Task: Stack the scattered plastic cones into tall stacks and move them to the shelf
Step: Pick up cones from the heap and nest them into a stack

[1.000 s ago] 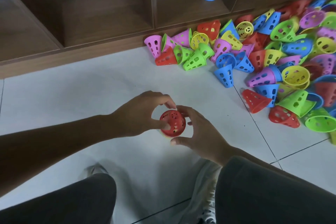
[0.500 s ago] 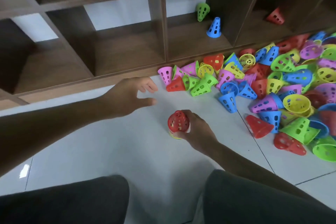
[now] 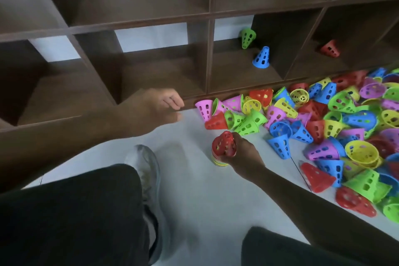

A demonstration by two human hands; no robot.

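left hand (image 3: 159,106): reaching further out toward shelf (image 3: 151,21), fingers loosely spread, holding nothing
right hand (image 3: 241,151): gripping cone stack (image 3: 222,149), tilting it

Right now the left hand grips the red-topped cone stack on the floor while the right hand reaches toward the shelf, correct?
Hands are swapped. The head view shows the right hand gripping the red-topped cone stack on the floor, while the left hand reaches toward the shelf.
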